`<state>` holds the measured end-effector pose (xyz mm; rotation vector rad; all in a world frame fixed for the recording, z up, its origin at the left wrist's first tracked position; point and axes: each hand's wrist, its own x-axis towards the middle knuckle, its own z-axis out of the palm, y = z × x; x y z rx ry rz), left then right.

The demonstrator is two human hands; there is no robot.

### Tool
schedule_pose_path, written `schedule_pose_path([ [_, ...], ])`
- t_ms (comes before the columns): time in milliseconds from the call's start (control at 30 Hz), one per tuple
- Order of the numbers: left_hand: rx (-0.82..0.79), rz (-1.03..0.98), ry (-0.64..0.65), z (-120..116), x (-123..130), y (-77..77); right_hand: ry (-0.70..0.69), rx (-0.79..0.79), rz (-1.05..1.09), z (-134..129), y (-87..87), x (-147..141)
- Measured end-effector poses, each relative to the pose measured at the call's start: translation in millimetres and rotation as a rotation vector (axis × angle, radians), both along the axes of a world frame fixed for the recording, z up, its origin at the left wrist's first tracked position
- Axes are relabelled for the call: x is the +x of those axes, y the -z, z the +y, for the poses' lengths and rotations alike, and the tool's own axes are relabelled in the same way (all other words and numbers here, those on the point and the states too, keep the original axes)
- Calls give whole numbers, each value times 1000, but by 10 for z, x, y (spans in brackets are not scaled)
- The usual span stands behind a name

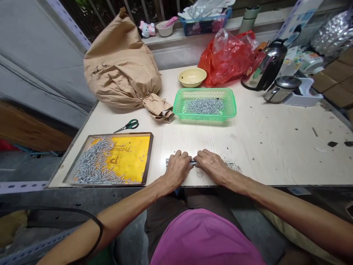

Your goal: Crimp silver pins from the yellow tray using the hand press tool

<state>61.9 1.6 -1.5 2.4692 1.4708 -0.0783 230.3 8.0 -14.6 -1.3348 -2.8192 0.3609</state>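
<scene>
Work looks midway: my left hand [179, 167] and right hand [211, 165] pinch a strip [193, 162] near the table's [275, 147] front edge, bits [96, 162] in tray [148, 158] and basket [205, 117], which finished I can't tell.

Here's your left hand [178, 168], just below mid-frame, and your right hand [211, 165] right beside it, a slim gap between, backs up, fingers [184, 156] on both curled under! Your bare left forearm [132, 203] slants up from lower left, your right forearm [275, 198] from lower right.
</scene>
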Motion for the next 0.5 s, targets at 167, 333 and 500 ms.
schedule_pose_path([
  [167,166,-102,-88,-110,64,179,-49,39,46,252,-56,140],
  [333,280,-219,-104,-359,206,425,-100,-81,82,503,-41,217],
  [500,291,-210,-43,-459,236,491,-4,115,13,625,24,141],
])
